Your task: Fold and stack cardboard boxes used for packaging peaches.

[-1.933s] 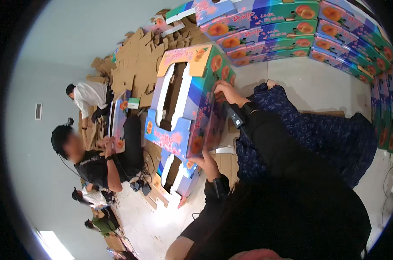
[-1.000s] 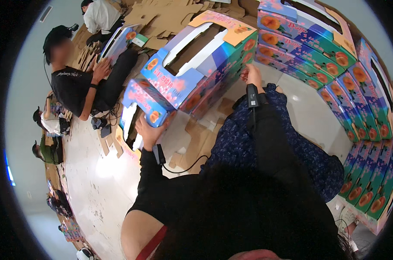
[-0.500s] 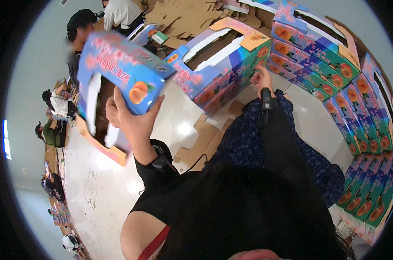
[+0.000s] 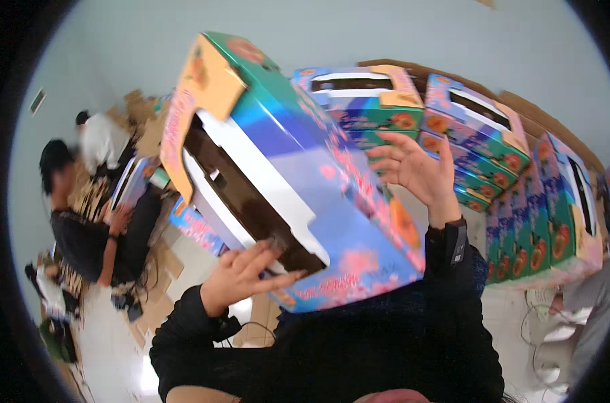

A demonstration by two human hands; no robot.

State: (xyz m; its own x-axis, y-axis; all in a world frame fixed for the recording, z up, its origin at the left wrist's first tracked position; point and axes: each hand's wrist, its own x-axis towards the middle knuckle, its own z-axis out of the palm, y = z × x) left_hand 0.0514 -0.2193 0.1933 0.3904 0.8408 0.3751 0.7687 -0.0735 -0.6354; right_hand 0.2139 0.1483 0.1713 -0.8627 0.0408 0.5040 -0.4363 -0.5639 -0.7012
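Observation:
A printed fruit carton, blue, pink and green with an orange flap at one end, is tilted close in front of me. A long cut-out in its face shows a dark inside, edged by white strips. My left hand is closed on its lower edge, its fingers reaching over the opening. Beyond the carton's right side, my right hand is open, fingers spread and holding nothing. Another blue carton is mostly hidden behind the lower left of the tilted one.
Stacked cartons stand at the back and right, with a row of upright cartons nearer. At the left, a seated person handles a similar carton. Flattened cardboard lies on the floor.
The view has tilted up. The carton at my left hand now lies across the middle, turned with its orange flap at the upper left. My right hand has opened beside it.

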